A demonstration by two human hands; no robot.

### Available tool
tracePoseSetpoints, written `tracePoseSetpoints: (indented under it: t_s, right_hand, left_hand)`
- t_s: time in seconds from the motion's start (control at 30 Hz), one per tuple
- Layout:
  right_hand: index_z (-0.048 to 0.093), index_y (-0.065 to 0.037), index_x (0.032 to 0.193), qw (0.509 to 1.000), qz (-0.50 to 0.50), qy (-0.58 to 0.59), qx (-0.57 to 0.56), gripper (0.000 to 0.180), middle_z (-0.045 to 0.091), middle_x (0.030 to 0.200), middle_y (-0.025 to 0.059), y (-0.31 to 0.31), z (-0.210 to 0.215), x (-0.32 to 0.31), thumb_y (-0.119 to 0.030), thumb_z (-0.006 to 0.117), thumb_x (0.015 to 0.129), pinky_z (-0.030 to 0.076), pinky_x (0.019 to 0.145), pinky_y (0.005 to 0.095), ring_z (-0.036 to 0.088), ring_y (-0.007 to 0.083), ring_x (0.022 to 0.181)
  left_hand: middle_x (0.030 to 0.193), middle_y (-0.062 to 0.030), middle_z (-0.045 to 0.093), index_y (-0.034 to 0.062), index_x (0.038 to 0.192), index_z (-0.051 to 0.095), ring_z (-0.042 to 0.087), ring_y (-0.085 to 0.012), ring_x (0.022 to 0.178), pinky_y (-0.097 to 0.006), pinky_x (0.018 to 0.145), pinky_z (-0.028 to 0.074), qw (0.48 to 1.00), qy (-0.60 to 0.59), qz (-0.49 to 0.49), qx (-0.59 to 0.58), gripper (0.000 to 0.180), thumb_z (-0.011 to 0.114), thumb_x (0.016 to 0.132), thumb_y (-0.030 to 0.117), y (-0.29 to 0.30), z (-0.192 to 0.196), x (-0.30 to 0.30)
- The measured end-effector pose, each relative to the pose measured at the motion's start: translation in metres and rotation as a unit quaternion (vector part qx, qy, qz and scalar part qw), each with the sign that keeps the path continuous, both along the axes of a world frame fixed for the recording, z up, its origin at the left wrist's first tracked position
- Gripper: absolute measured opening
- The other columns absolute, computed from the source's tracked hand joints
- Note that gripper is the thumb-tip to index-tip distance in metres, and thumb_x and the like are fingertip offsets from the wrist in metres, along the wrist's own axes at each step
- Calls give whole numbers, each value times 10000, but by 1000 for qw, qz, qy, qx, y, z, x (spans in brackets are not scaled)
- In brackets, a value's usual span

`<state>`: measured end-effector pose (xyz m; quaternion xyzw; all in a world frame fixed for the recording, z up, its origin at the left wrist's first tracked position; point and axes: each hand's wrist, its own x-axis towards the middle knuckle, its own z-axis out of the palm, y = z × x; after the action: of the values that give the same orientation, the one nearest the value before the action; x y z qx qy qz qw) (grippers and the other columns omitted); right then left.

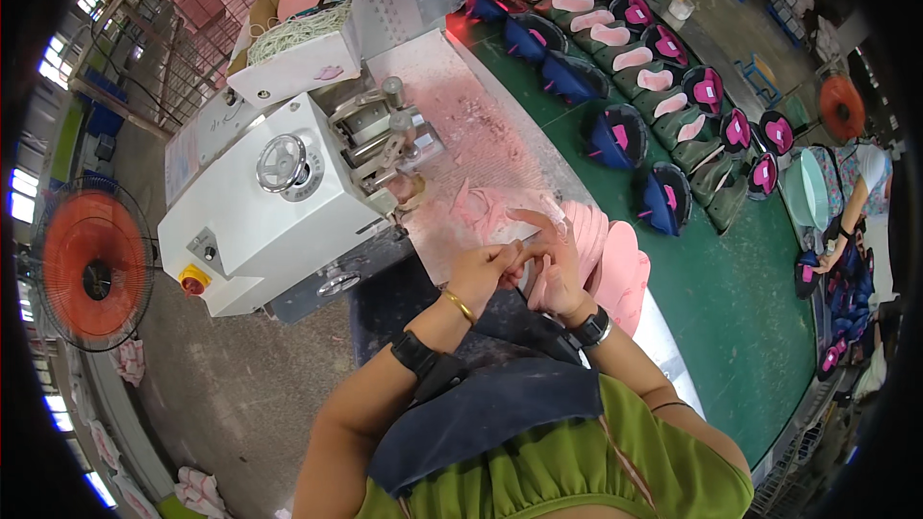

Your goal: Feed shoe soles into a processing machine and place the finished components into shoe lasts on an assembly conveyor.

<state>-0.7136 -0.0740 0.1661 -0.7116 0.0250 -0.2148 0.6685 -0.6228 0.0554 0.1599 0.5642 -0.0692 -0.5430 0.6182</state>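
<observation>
My left hand (481,274) is closed, its fingertips pressed together against the fingers of my right hand. Whether something small lies between them is hidden. My right hand (558,274) has its fingers partly stretched and apart, and no object shows in it. Beside it, on the right, fanned pink insoles (620,274) lie overlapping at the table's edge. Just beyond both hands is a heap of thin pink scraps (476,211). To the left stands a white machine (279,202) with a handwheel (282,163) and metal rollers (370,130) facing the dusty work surface (461,125).
An open carton (298,67) of pale cord sits above the machine. On the green conveyor belt (711,308) stand rows of dark blue shoe uppers (615,137) and pink insoles. An orange fan (96,279) is at far left. A co-worker's arm (851,207) reaches in at far right.
</observation>
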Motion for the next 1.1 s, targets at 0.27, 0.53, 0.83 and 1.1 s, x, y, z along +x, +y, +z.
tracePoseSetpoints:
  t_s: [0.27,0.53,0.83,1.1]
  right_hand:
    - [301,-64,1400,917,-95,-15,387,657,564,1147,177,-4,31,11,-582,219,1004,388,485,223,529,167,555]
    - [426,-62,1223,906,-68,21,418,644,576,1075,143,-7,33,12,-619,202,988,369,525,253,514,168,609]
    - [457,-62,1255,943,-31,82,321,631,575,1128,112,1,37,12,-586,215,1000,363,493,222,559,166,606]
    - [300,-13,1423,956,51,112,266,728,545,1275,123,13,29,11,-596,223,994,353,380,163,627,135,579]
  left_hand:
    - [688,47,481,3,1082,648,438,-56,579,-195,523,352,996,74,29,-40,296,510,1012,255,14,15,-1]
    - [697,54,415,58,1184,534,381,-32,587,-180,502,302,993,-2,51,-102,229,490,991,172,9,46,-4]
    - [681,22,489,44,1200,485,442,-63,570,-202,558,388,988,-117,65,-79,237,497,977,121,8,39,2]
    - [643,-32,565,1,1219,454,502,-85,541,-255,541,407,965,-262,-29,15,251,477,999,121,0,49,10]
